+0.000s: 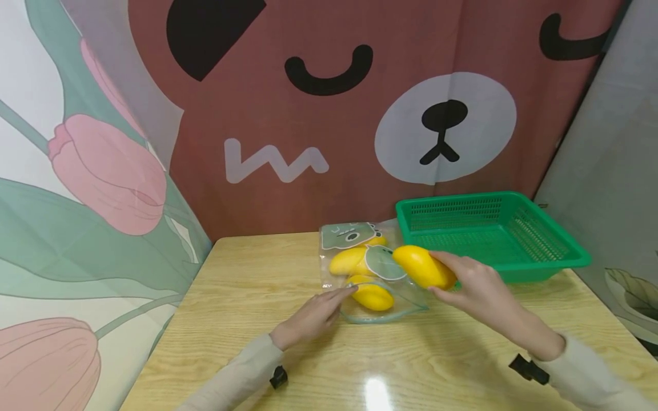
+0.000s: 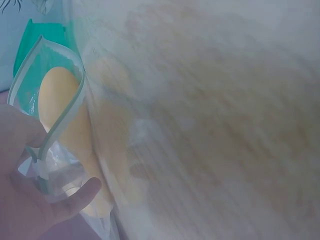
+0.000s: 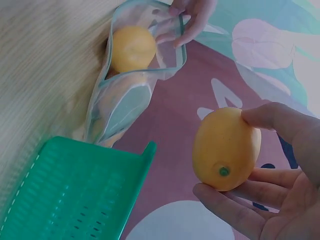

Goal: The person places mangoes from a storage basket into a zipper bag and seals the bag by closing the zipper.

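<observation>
A yellow mango [image 1: 418, 266] is held in my right hand [image 1: 480, 291], above the table and near the basket's front left. Its green stem spot faces the camera in the right wrist view, with thumb and fingers [image 3: 235, 210] around its sides. A clear zip bag [image 1: 329, 274] with green cartoon prints lies on the table, its mouth open toward me. Several yellow mangoes are inside, one [image 1: 375, 297] just within the mouth. My left hand [image 1: 316, 314] grips the bag's left rim, which passes between thumb and fingers in the left wrist view.
A green plastic basket [image 1: 570, 251] with perforated sides stands at the table's back right; no mangoes show inside. The wooden table [image 1: 247, 268] ends at a bear-print curtain [image 1: 267, 205] behind and a tulip-print curtain [image 1: 103, 308] on the left.
</observation>
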The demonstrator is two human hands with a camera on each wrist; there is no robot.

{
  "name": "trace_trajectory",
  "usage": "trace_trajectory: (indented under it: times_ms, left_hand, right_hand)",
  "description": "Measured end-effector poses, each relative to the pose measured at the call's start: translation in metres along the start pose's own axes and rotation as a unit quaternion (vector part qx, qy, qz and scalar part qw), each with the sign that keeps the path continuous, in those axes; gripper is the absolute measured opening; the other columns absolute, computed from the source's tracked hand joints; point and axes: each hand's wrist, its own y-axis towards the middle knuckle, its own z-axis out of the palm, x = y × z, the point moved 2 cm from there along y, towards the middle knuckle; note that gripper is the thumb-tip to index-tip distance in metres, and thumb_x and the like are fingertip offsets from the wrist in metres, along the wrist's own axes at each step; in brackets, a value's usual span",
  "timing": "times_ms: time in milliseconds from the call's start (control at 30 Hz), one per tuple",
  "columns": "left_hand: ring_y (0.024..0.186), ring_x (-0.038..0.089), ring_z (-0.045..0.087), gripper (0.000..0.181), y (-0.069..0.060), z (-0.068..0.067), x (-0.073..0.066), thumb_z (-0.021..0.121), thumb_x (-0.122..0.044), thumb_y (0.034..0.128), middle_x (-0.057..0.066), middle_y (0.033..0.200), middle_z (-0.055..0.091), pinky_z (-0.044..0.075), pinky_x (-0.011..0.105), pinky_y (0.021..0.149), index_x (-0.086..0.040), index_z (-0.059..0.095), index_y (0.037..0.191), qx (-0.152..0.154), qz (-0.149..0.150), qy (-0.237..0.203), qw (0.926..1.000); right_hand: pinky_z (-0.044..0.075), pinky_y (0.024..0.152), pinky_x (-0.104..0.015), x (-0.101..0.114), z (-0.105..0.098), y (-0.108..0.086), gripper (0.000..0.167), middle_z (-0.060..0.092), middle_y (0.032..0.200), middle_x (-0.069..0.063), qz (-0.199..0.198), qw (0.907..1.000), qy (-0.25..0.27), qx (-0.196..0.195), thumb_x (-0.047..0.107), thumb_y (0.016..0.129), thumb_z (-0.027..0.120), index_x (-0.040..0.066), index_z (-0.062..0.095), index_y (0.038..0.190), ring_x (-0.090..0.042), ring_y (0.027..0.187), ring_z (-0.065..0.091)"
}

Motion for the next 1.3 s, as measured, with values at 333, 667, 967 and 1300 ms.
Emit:
trace_trajectory:
  times_ms: [333, 667, 967, 1300]
  left_hand:
    - [0.135, 0.021, 0.045, 0.072, 0.001, -0.001, -0.001, 0.055, 0.013, 0.0901, 0.008, 0.152, 0.042, 0.036, 0.032, 0.113, -0.009, 0.032, 0.154, -0.004, 0.010, -0.003, 0.9999]
    - [0.137, 0.021, 0.043, 0.071, -0.001, 0.000, 0.002, 0.054, 0.013, 0.0906, 0.008, 0.153, 0.042, 0.034, 0.033, 0.114, -0.009, 0.032, 0.154, -0.004, 0.013, 0.000, 0.9999]
    - [0.137, 0.020, 0.043, 0.071, 0.000, -0.002, 0.002, 0.055, 0.011, 0.0913, 0.006, 0.154, 0.040, 0.038, 0.034, 0.112, -0.010, 0.031, 0.155, -0.009, 0.013, -0.001, 0.9999]
    - [0.136, 0.019, 0.044, 0.070, 0.000, -0.002, 0.000, 0.054, 0.011, 0.0917, 0.007, 0.154, 0.040, 0.037, 0.033, 0.112, -0.010, 0.031, 0.155, -0.005, 0.011, -0.003, 0.9999]
  right_hand:
    - [0.060, 0.065, -0.042, 0.010, 0.004, -0.002, 0.064, 0.069, 0.111, -0.015, -0.008, 0.9999, 0.005, 0.010, 0.020, 0.072, 0.088, 0.001, 0.062, 0.128, -0.026, 0.085, 0.065]
    - [0.060, 0.070, -0.045, 0.021, 0.013, -0.002, 0.065, 0.068, 0.117, -0.015, -0.009, 0.9992, 0.018, 0.035, 0.021, 0.073, 0.088, 0.002, 0.062, 0.129, -0.029, 0.090, 0.066]
    - [0.061, 0.071, -0.039, 0.032, 0.020, -0.006, 0.065, 0.068, 0.118, -0.012, -0.028, 0.9979, 0.026, 0.051, 0.025, 0.074, 0.088, 0.003, 0.062, 0.130, -0.025, 0.091, 0.067]
    - [0.060, 0.068, -0.036, 0.038, 0.027, -0.010, 0.064, 0.070, 0.113, -0.010, -0.052, 0.9972, 0.025, 0.048, 0.023, 0.071, 0.088, 0.002, 0.063, 0.126, -0.022, 0.087, 0.066]
